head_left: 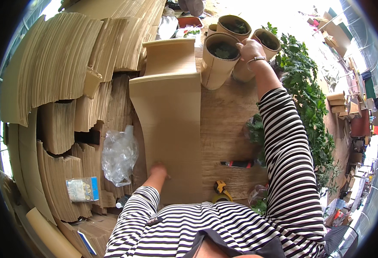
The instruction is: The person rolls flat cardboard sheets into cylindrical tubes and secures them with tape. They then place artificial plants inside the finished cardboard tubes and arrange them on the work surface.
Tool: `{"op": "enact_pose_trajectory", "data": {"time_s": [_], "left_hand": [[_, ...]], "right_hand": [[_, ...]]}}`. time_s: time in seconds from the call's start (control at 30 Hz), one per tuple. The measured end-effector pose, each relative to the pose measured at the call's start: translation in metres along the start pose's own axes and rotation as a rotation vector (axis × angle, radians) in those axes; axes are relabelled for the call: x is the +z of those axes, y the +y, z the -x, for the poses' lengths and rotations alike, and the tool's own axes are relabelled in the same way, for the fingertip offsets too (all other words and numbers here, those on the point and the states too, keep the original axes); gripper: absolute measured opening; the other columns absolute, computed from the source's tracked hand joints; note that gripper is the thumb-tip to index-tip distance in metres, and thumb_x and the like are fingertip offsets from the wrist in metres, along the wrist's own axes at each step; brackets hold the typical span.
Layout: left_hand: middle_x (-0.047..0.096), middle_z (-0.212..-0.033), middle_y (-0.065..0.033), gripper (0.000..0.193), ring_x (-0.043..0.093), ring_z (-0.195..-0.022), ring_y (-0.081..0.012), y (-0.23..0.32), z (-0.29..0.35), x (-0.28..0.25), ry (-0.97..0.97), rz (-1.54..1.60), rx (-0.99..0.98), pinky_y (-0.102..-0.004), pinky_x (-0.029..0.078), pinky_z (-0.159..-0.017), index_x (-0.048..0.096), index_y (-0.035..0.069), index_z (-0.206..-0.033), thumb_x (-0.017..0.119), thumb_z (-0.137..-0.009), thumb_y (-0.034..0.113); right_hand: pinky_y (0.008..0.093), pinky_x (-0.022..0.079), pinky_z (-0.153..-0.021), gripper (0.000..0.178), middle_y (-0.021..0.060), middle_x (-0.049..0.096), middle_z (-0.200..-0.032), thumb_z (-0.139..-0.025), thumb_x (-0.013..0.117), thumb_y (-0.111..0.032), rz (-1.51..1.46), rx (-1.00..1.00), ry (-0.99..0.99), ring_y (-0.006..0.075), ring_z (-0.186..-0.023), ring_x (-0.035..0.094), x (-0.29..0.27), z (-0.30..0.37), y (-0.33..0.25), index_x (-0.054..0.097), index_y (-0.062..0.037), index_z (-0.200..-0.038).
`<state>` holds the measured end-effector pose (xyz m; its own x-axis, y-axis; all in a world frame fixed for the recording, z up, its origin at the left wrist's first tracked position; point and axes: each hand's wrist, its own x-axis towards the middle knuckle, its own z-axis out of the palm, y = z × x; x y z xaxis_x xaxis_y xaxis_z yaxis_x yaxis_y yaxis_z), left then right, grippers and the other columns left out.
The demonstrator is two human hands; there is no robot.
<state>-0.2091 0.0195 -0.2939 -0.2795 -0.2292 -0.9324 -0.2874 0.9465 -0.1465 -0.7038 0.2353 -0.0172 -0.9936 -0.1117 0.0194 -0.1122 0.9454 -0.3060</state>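
Observation:
My right hand (250, 49) reaches far forward and grips the rim of a cardboard-wrapped potted plant (245, 71) that stands between two others. One wrapped pot (217, 60) stands just left of it, another (267, 42) to its right, and a fourth (232, 26) behind. My left hand (158, 170) rests on the near left edge of a flat stack of cardboard sheets (171, 124) lying on the wooden table (223, 129). A bracelet circles my right wrist.
Heaps of corrugated cardboard (64, 77) fill the left side. A crumpled clear plastic bag (119, 155) and a small packet (82, 189) lie there. A red-handled tool (237, 164) and a yellow tool (220, 189) lie on the table. Leafy green plants (309, 99) crowd the right.

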Motion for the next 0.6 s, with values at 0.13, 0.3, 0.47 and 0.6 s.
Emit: {"op": "enact_pose_trajectory", "data": {"time_s": [0.13,0.3,0.47,0.6], "left_hand": [[0.044,-0.155,-0.0134,0.103,0.047,-0.140,-0.0304,-0.006,-0.024,0.029,0.061,-0.060,0.108,-0.0424,0.045,-0.111,0.046,0.007,-0.149,0.084,-0.070,0.061],[0.041,-0.158,-0.0127,0.099,0.043,-0.143,-0.0307,-0.006,-0.020,0.017,0.011,-0.021,0.059,-0.0444,0.043,-0.113,0.047,0.009,-0.149,0.083,-0.073,0.060],[0.047,-0.153,-0.0136,0.095,0.050,-0.138,-0.0296,-0.009,-0.004,0.014,0.121,-0.032,0.071,-0.0442,0.047,-0.110,0.051,0.009,-0.145,0.086,-0.071,0.057],[0.046,-0.154,-0.0141,0.096,0.048,-0.139,-0.0321,-0.003,0.017,-0.009,0.047,-0.024,0.110,-0.0462,0.046,-0.110,0.049,0.008,-0.147,0.084,-0.072,0.059]], "right_hand": [[0.0414,0.055,-0.087,0.036,0.0108,0.074,-0.108,-0.093,0.067,-0.035,-0.247,-0.022,0.358,0.0311,-0.101,0.071,0.004,0.051,0.002,0.067,-0.0105,-0.120],[0.0362,0.056,-0.086,0.026,0.0142,0.073,-0.101,-0.087,0.069,-0.018,-0.612,-0.282,0.234,0.0281,-0.096,0.070,0.102,0.209,0.004,0.068,-0.0039,-0.108],[0.0387,0.055,-0.091,0.035,0.0165,0.070,-0.113,-0.085,0.069,-0.012,-0.587,-0.079,-0.209,0.0316,-0.105,0.068,0.140,0.286,0.010,0.067,-0.0045,-0.119],[0.0329,0.059,-0.078,0.036,0.0132,0.067,-0.111,-0.081,0.073,-0.004,-0.453,-0.500,0.466,0.0283,-0.089,0.070,0.069,0.193,0.002,0.067,-0.0080,-0.117]]}}
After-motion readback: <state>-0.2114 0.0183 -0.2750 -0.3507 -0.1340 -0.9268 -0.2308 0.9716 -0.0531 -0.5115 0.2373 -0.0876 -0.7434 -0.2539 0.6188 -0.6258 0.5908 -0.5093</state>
